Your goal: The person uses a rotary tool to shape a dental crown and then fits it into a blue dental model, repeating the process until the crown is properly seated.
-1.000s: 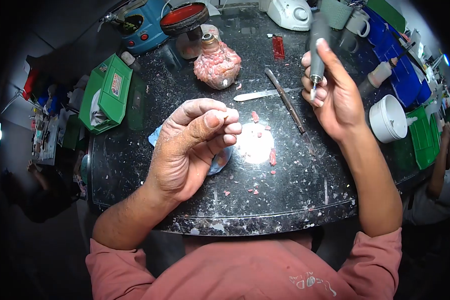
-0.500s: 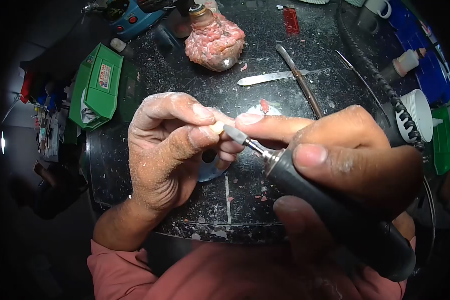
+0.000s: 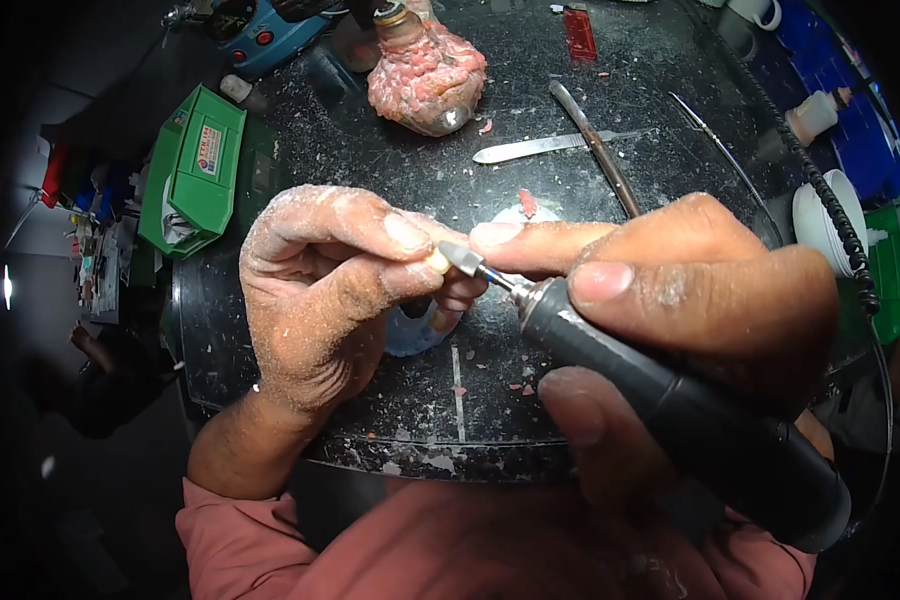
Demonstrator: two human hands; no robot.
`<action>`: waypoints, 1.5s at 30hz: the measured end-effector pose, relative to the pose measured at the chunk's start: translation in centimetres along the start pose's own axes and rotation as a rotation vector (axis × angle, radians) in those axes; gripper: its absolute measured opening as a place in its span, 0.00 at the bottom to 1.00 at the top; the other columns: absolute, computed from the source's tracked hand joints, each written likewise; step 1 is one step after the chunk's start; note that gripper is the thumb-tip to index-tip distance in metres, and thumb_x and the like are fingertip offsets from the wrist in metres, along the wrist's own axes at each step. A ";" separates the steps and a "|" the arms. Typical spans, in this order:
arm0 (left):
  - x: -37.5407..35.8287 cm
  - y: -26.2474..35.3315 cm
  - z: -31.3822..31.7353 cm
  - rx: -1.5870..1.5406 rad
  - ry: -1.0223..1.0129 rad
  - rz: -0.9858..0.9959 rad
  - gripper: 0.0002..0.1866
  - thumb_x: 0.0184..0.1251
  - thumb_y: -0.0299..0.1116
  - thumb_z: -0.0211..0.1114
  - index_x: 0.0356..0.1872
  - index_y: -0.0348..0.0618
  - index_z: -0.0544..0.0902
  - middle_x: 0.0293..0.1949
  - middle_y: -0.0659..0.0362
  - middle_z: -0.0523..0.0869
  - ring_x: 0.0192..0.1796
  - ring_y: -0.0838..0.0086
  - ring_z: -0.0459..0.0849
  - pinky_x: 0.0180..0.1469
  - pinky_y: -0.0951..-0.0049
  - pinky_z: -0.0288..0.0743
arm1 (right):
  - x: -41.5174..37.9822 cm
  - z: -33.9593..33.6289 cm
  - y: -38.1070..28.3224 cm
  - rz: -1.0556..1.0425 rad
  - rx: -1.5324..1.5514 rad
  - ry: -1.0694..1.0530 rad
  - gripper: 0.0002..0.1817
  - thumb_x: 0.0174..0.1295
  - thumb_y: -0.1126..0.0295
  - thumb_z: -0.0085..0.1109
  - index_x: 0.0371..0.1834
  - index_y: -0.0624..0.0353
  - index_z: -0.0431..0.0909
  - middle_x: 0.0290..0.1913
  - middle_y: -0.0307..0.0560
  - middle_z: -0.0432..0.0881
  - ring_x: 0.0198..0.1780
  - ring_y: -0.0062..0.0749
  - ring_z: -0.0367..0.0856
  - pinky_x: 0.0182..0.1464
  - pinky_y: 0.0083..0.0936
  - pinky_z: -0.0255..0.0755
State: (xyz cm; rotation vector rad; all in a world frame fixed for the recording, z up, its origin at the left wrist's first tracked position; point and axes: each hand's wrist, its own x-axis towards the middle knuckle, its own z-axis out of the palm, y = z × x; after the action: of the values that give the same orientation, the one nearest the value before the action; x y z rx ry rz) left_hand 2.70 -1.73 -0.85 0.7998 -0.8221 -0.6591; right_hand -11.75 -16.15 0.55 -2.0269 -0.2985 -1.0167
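Note:
My left hand (image 3: 315, 285), dusted with white powder, pinches a small cream-coloured tooth-like piece (image 3: 437, 262) between thumb and forefinger. Wrapped round a black rotary handpiece (image 3: 620, 360) is my right hand (image 3: 710, 275), its forefinger stretched forward to the left fingers. The handpiece's grey conical grinding bit (image 3: 460, 258) meets the small piece or lies right beside it. Below the left fingers, a bluish translucent round object (image 3: 410, 335) is partly hidden. A pale disc with a pink scrap (image 3: 527, 203) on it lies behind the right forefinger.
Beyond my hands lie a flat metal blade (image 3: 530, 150), a wooden-handled knife (image 3: 605, 160) and a thin probe (image 3: 720, 145). A wax-covered burner (image 3: 430, 80) stands behind. A green bin (image 3: 195, 170) is at left, a white tub (image 3: 820, 225) and coiled cord (image 3: 840, 215) at right.
Both hands shift slightly left, and the small piece turns a little in the left fingers. The handpiece's rear end swings slightly right; the coiled cord moves right.

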 end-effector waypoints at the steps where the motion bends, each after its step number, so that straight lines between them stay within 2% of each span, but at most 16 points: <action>1: 0.0 0.0 -0.1 0.023 -0.025 0.016 0.06 0.59 0.15 0.63 0.37 0.33 0.80 0.36 0.40 0.86 0.36 0.62 0.88 0.34 0.68 0.85 | -0.1 0.0 0.0 0.001 0.000 0.001 0.20 0.62 0.71 0.62 0.50 0.67 0.64 0.37 0.61 0.80 0.35 0.35 0.82 0.37 0.26 0.79; 5: -0.2 0.0 0.3 0.011 0.026 0.001 0.07 0.59 0.15 0.64 0.38 0.33 0.79 0.35 0.40 0.86 0.35 0.61 0.88 0.33 0.69 0.85 | -0.3 0.3 0.1 0.038 0.062 0.029 0.21 0.61 0.70 0.62 0.49 0.67 0.63 0.39 0.64 0.81 0.35 0.34 0.83 0.37 0.25 0.79; 7: -0.4 0.1 0.3 0.036 0.074 -0.057 0.11 0.59 0.15 0.63 0.41 0.36 0.73 0.35 0.39 0.86 0.35 0.62 0.88 0.34 0.70 0.84 | -0.2 0.4 0.3 0.050 0.082 0.032 0.21 0.61 0.69 0.63 0.49 0.67 0.64 0.39 0.64 0.81 0.35 0.35 0.83 0.37 0.25 0.79; 9: -0.2 0.1 0.2 -0.003 0.056 -0.072 0.13 0.60 0.15 0.63 0.42 0.37 0.70 0.35 0.39 0.86 0.35 0.62 0.88 0.33 0.70 0.84 | -0.2 0.6 0.6 -0.030 0.061 0.039 0.20 0.61 0.69 0.63 0.48 0.67 0.64 0.38 0.64 0.81 0.36 0.36 0.83 0.38 0.26 0.79; 13: -0.1 0.1 0.0 0.007 0.035 -0.104 0.18 0.61 0.15 0.61 0.41 0.43 0.61 0.36 0.37 0.85 0.36 0.61 0.88 0.29 0.72 0.81 | -0.5 1.1 0.4 0.033 0.140 0.108 0.19 0.61 0.70 0.62 0.48 0.68 0.64 0.38 0.63 0.81 0.37 0.37 0.84 0.38 0.25 0.79; 16: -0.4 0.2 0.7 0.014 0.099 -0.140 0.17 0.62 0.16 0.61 0.39 0.45 0.61 0.37 0.37 0.85 0.37 0.61 0.89 0.29 0.74 0.80 | -0.3 0.9 0.4 -0.009 0.169 0.043 0.19 0.61 0.71 0.62 0.48 0.68 0.64 0.37 0.61 0.79 0.38 0.38 0.84 0.41 0.29 0.81; 18: -0.6 0.3 1.1 -0.003 0.134 -0.154 0.18 0.62 0.16 0.61 0.39 0.45 0.60 0.37 0.37 0.86 0.37 0.61 0.89 0.30 0.74 0.80 | -0.1 0.6 -0.3 0.038 0.008 -0.004 0.19 0.61 0.71 0.61 0.48 0.69 0.64 0.36 0.60 0.77 0.38 0.41 0.84 0.45 0.36 0.83; 22: -0.7 0.6 1.6 -0.105 0.210 -0.223 0.18 0.64 0.17 0.61 0.40 0.46 0.59 0.38 0.38 0.86 0.39 0.62 0.89 0.33 0.76 0.80 | -0.1 0.6 -0.3 0.040 0.011 -0.011 0.19 0.61 0.71 0.62 0.48 0.68 0.64 0.37 0.60 0.77 0.39 0.42 0.84 0.45 0.37 0.83; 26: -0.7 0.7 1.9 -0.062 0.199 -0.222 0.18 0.64 0.17 0.61 0.41 0.47 0.59 0.39 0.38 0.86 0.40 0.63 0.88 0.32 0.76 0.80 | -0.2 0.6 -0.3 0.044 0.020 -0.020 0.20 0.61 0.71 0.62 0.49 0.68 0.64 0.37 0.60 0.77 0.40 0.45 0.85 0.46 0.39 0.83; 28: -0.4 1.1 2.8 0.140 0.247 -0.256 0.19 0.59 0.25 0.65 0.40 0.46 0.61 0.34 0.57 0.78 0.38 0.78 0.79 0.41 0.80 0.74 | -0.2 0.6 -0.3 0.047 0.025 -0.025 0.20 0.61 0.71 0.63 0.49 0.67 0.64 0.37 0.60 0.77 0.41 0.46 0.85 0.46 0.39 0.83; 32: -0.1 1.2 2.4 0.169 0.238 -0.267 0.21 0.58 0.23 0.65 0.42 0.44 0.60 0.33 0.57 0.79 0.39 0.77 0.81 0.42 0.80 0.75 | -0.2 0.5 -0.4 0.051 0.034 -0.038 0.21 0.60 0.71 0.63 0.50 0.67 0.64 0.38 0.60 0.77 0.42 0.48 0.85 0.47 0.41 0.82; 34: 0.1 1.1 2.1 0.180 0.146 -0.168 0.23 0.56 0.22 0.65 0.45 0.43 0.59 0.31 0.56 0.80 0.37 0.75 0.83 0.43 0.79 0.76 | -0.2 0.5 -0.4 0.052 0.036 -0.043 0.21 0.60 0.70 0.63 0.50 0.66 0.64 0.38 0.60 0.77 0.43 0.49 0.85 0.47 0.42 0.82; 40: 0.1 1.1 1.8 0.218 0.178 -0.166 0.24 0.56 0.21 0.64 0.48 0.40 0.58 0.31 0.52 0.83 0.35 0.72 0.85 0.41 0.78 0.78 | 0.3 0.4 -0.3 0.014 0.104 -0.048 0.21 0.60 0.71 0.63 0.50 0.66 0.64 0.39 0.60 0.77 0.44 0.51 0.85 0.48 0.43 0.82; 43: 0.1 1.1 1.8 0.171 0.189 -0.186 0.25 0.56 0.20 0.63 0.50 0.40 0.58 0.31 0.52 0.83 0.35 0.73 0.85 0.41 0.78 0.78 | 0.6 -0.1 -0.6 0.058 0.029 -0.147 0.21 0.59 0.72 0.63 0.50 0.66 0.64 0.39 0.60 0.77 0.45 0.52 0.85 0.49 0.43 0.82; 45: 0.2 1.1 2.0 0.176 0.183 -0.175 0.26 0.56 0.20 0.64 0.50 0.40 0.58 0.32 0.51 0.84 0.35 0.72 0.85 0.42 0.78 0.79 | 0.1 0.4 -0.1 0.003 0.039 -0.032 0.20 0.58 0.74 0.63 0.49 0.66 0.65 0.40 0.60 0.77 0.45 0.52 0.84 0.50 0.43 0.82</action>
State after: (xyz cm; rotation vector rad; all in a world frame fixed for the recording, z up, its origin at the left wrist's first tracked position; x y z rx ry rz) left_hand 1.40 -1.97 0.96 1.0846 -0.6535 -0.6625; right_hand -11.53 -15.77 0.53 -2.0097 -0.3291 -0.9701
